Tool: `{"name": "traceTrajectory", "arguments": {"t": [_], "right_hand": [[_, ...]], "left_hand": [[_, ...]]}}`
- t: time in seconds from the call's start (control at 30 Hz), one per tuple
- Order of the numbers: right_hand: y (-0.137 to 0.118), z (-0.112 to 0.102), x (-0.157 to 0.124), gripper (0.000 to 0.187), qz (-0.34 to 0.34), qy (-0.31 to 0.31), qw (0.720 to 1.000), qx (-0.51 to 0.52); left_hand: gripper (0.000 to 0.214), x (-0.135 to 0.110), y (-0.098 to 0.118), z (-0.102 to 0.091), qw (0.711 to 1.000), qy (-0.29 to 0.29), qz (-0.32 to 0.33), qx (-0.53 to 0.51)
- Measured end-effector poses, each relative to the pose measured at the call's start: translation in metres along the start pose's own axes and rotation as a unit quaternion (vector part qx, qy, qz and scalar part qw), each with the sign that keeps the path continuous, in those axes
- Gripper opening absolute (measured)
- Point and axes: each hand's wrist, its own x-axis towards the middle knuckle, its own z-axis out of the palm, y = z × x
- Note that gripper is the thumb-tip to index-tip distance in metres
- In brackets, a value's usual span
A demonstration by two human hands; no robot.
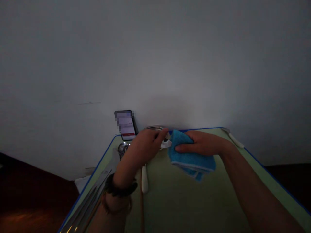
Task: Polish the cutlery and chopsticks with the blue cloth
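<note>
My right hand (pixel 202 143) is closed on a folded blue cloth (pixel 191 158), held just above the pale green table (pixel 175 200). Beside it, my left hand (pixel 148 144) is curled with thumb and fingers pinched on a small white-handled utensil (pixel 166 144) next to the cloth's left edge. What its working end looks like is hidden by the cloth. A dark beaded bracelet sits on my left wrist. A round metal dish (pixel 153 128) lies just behind my left hand near the wall.
A phone (pixel 126 126) with a lit screen leans against the wall at the back left. Several metal utensils (pixel 94 197) lie along the table's left edge. White-handled utensils lie under my left arm (pixel 144 178) and at the back right (pixel 233 138).
</note>
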Motion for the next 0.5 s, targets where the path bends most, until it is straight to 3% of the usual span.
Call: {"name": "traceTrajectory", "arguments": {"t": [0.1, 0.27, 0.5], "right_hand": [[-0.006, 0.000, 0.010, 0.033, -0.008, -0.037, 0.999, 0.021], [-0.003, 0.004, 0.015, 0.033, 0.010, -0.111, 0.993, 0.042], [-0.012, 0.000, 0.001, 0.029, 0.018, -0.100, 0.995, 0.012]], "left_hand": [[0.046, -0.002, -0.003, -0.018, 0.998, -0.059, 0.017, -0.012], [0.038, -0.014, -0.016, -0.029, 0.991, -0.123, 0.049, -0.034], [0.032, -0.016, -0.029, -0.036, 0.987, -0.134, 0.060, -0.070]]}}
